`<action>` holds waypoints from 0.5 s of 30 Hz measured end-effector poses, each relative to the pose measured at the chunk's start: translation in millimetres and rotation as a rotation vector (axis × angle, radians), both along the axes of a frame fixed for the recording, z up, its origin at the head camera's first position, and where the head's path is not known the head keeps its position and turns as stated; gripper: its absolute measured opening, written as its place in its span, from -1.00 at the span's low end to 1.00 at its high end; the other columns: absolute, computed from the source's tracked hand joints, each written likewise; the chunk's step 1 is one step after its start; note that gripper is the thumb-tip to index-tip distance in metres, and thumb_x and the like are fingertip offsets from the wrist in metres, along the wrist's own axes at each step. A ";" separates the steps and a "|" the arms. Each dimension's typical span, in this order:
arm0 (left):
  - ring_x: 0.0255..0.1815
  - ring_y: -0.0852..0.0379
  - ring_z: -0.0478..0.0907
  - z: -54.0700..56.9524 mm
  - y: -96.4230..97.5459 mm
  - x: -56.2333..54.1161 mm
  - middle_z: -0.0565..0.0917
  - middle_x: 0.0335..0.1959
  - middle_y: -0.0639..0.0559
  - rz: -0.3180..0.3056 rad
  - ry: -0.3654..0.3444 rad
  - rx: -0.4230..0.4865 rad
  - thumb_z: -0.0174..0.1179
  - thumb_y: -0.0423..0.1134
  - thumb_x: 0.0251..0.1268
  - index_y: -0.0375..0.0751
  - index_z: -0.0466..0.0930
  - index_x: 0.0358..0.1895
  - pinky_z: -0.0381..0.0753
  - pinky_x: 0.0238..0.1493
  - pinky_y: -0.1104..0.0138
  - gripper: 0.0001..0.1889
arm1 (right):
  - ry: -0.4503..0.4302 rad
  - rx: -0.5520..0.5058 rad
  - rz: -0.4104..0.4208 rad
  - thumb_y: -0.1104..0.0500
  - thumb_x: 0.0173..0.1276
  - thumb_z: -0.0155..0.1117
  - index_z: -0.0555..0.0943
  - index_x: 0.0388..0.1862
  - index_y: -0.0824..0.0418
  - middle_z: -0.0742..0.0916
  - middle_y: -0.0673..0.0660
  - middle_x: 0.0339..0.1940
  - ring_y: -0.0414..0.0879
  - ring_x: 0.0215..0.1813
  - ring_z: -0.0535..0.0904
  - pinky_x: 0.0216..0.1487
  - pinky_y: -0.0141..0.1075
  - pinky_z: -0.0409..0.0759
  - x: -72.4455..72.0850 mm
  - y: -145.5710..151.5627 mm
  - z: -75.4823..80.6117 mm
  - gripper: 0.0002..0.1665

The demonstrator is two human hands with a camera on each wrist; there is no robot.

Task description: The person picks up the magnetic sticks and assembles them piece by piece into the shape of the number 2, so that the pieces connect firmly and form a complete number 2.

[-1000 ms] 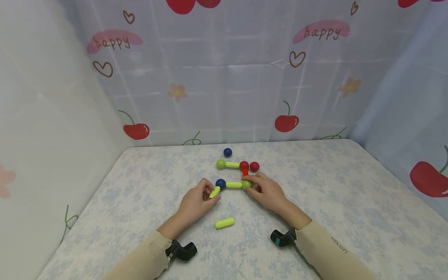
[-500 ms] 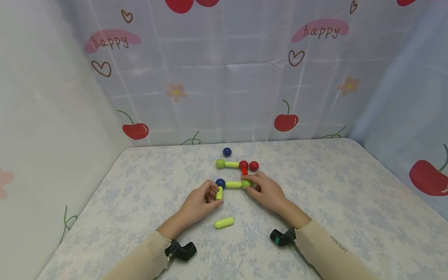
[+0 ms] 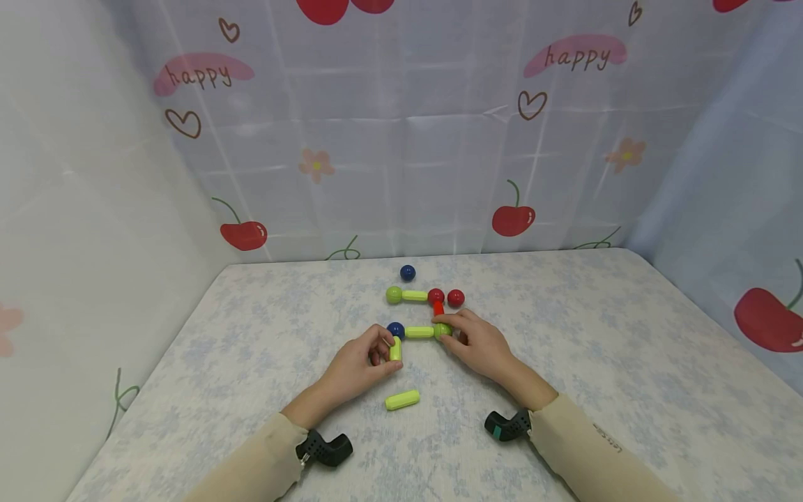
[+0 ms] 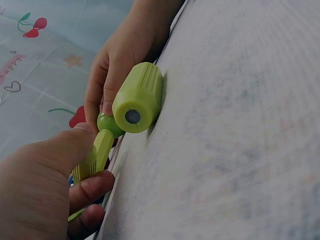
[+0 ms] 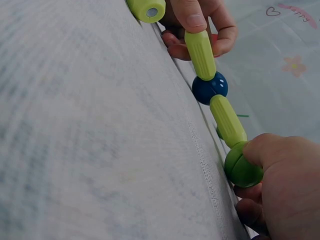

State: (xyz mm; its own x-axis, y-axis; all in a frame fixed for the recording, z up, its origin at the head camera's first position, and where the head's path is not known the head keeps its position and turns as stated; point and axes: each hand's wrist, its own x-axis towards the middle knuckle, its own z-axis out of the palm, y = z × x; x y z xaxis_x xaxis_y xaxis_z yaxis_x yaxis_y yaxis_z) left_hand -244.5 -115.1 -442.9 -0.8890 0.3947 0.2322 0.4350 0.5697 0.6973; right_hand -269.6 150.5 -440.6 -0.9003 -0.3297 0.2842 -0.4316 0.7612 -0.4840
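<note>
My left hand [image 3: 360, 355] pinches a yellow-green magnetic rod [image 3: 395, 349] between thumb and fingers. The rod's far end touches a blue ball [image 5: 210, 88], as the right wrist view shows. From that ball a second yellow-green rod [image 3: 419, 332] runs right to a green ball [image 5: 243, 165]. My right hand [image 3: 479, 343] grips this green ball between thumb and fingers. Behind it a short red rod [image 3: 438, 308] leads to a red ball [image 3: 436, 297], joined by another yellow-green rod [image 3: 415, 295] to a second green ball [image 3: 394, 295] on the left.
A loose yellow-green rod [image 3: 402, 399] lies on the table nearer the body, its metal end showing in the left wrist view. Another red ball [image 3: 456, 298] sits just right of the joined one. A second blue ball [image 3: 408, 272] rests farther back. Curtains surround the table [image 3: 282, 293].
The rod in my left hand has swung from slanting down-left to pointing almost straight toward the body, and the hand has shifted slightly right. My right hand stays on the green ball.
</note>
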 end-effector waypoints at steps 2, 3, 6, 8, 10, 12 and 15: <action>-0.44 0.28 0.46 0.1 0.1 0.1 0.60 -0.35 0.26 0.000 -0.002 0.000 0.42 -0.11 0.24 0.06 0.49 -0.04 0.46 -0.37 0.39 -0.68 | -0.001 -0.003 0.002 0.00 0.41 0.33 0.65 0.20 -0.08 0.59 -0.05 -0.20 -0.23 -0.41 0.40 -0.43 -0.35 0.35 0.0 0.1 0.0 -0.61; -0.44 0.28 0.46 0.2 0.1 0.3 0.60 -0.35 0.27 0.001 -0.003 0.001 0.41 -0.10 0.24 0.06 0.50 -0.04 0.46 -0.37 0.39 -0.68 | 0.000 -0.005 0.002 0.00 0.41 0.33 0.65 0.20 -0.08 0.59 -0.05 -0.20 -0.23 -0.41 0.41 -0.43 -0.35 0.36 0.1 0.0 0.1 -0.61; -0.44 0.27 0.46 0.5 0.2 0.8 0.60 -0.36 0.27 0.003 -0.004 0.005 0.41 -0.10 0.25 0.07 0.51 -0.05 0.46 -0.37 0.39 -0.70 | -0.004 -0.007 0.003 0.00 0.41 0.32 0.64 0.21 -0.08 0.59 -0.05 -0.19 -0.23 -0.41 0.41 -0.42 -0.34 0.36 -0.1 0.1 0.1 -0.61; -0.44 0.27 0.46 0.6 0.2 0.9 0.60 -0.36 0.27 0.004 -0.005 0.007 0.40 -0.10 0.26 0.07 0.52 -0.06 0.46 -0.37 0.39 -0.72 | -0.007 -0.007 0.003 -0.01 0.42 0.32 0.64 0.21 -0.09 0.59 -0.05 -0.19 -0.23 -0.41 0.41 -0.42 -0.34 0.36 -0.4 0.1 0.1 -0.60; -0.44 0.27 0.47 0.6 0.2 0.8 0.60 -0.37 0.28 0.005 -0.007 0.009 0.39 -0.09 0.27 0.07 0.52 -0.07 0.46 -0.38 0.39 -0.73 | -0.009 -0.007 0.003 -0.01 0.42 0.32 0.64 0.21 -0.09 0.59 -0.05 -0.19 -0.23 -0.41 0.41 -0.42 -0.34 0.36 -0.5 0.1 -0.1 -0.60; -0.44 0.27 0.47 0.5 0.1 0.6 0.60 -0.37 0.28 0.004 -0.007 0.011 0.38 -0.09 0.28 0.07 0.53 -0.06 0.46 -0.38 0.39 -0.74 | -0.007 -0.007 0.005 -0.01 0.41 0.32 0.64 0.21 -0.09 0.59 -0.05 -0.20 -0.23 -0.42 0.41 -0.43 -0.34 0.36 -0.6 -0.1 -0.4 -0.61; -0.44 0.28 0.47 0.9 0.0 0.3 0.61 -0.38 0.29 0.000 -0.006 0.016 0.36 -0.09 0.31 0.06 0.54 -0.06 0.45 -0.37 0.39 -0.76 | 0.000 -0.004 0.007 -0.01 0.42 0.32 0.64 0.20 -0.09 0.59 -0.05 -0.19 -0.23 -0.42 0.40 -0.43 -0.35 0.36 -0.9 -0.2 -1.0 -0.61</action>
State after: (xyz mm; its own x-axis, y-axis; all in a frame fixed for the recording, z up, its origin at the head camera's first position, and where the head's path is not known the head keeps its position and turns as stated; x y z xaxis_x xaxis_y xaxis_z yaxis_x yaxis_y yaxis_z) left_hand -244.2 -115.1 -442.0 -0.8903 0.3911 0.2333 0.4311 0.5585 0.7087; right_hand -270.5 150.3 -441.6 -0.8979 -0.3350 0.2854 -0.4370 0.7561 -0.4872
